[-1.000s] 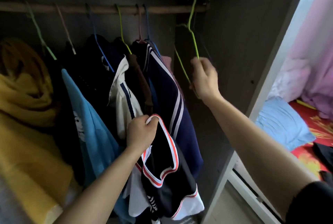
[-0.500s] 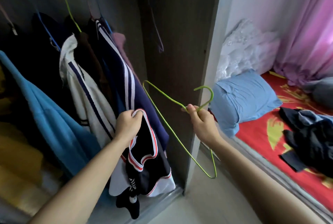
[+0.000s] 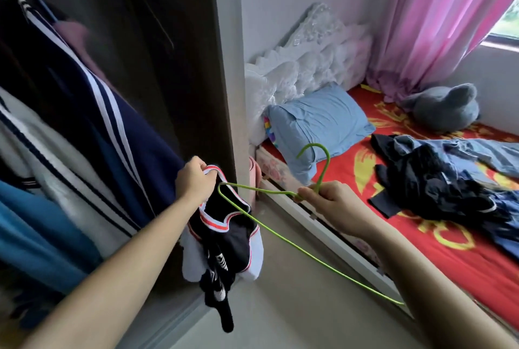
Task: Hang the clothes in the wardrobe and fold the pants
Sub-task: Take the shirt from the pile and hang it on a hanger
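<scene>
Lowered from the rail, the green hanger [image 3: 324,169] now sits just outside the wardrobe's [image 3: 179,67] right edge, its neck pinched by the right hand [image 3: 331,202]. The left hand [image 3: 195,180] grips the black jersey [image 3: 230,239] by its strap, touching the hanger's tip.

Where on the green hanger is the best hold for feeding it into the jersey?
Likely grip the green hanger at its neck below the hook, from the hook side, where the right hand pinches it. That leaves the shoulder tip free, pointing at the jersey opening the left hand holds.
</scene>
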`<state>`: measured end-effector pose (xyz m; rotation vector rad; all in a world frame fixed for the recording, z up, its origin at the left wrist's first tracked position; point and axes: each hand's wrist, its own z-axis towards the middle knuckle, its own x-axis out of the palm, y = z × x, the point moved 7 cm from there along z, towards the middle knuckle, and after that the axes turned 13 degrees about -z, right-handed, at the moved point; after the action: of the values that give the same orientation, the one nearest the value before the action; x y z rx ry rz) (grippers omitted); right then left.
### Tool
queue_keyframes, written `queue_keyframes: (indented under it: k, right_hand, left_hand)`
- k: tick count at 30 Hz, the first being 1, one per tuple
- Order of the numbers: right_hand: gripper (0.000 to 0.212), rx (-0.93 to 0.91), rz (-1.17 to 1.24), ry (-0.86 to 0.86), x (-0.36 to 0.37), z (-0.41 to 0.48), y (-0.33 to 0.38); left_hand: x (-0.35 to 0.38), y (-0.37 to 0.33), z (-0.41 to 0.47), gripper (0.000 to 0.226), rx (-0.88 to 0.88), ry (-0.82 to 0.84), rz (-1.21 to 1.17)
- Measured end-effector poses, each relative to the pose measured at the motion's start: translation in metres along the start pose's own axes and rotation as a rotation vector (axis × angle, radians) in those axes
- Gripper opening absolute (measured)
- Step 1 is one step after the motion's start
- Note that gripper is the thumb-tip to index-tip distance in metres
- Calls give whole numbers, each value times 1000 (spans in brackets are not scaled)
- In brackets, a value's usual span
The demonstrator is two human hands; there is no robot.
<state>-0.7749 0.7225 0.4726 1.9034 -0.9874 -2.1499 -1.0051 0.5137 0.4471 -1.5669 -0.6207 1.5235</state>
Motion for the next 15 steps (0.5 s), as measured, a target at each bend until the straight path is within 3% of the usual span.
queue_keyframes:
  k: [4, 7, 10, 15]
  right_hand:
    - [34, -72, 99, 53, 27, 11, 18]
    - [50, -67, 124, 111, 56, 21, 19]
    - [36, -36, 90, 90, 67, 27, 12]
    - [24, 60, 819, 39, 60, 24, 26]
  left_hand:
    - [39, -39, -31, 12, 111, 191, -68]
    - [46, -53, -43, 14, 144, 324, -238]
    - [29, -66, -46, 7, 255, 354, -207]
    - [-6, -76, -40, 13, 529, 288, 136]
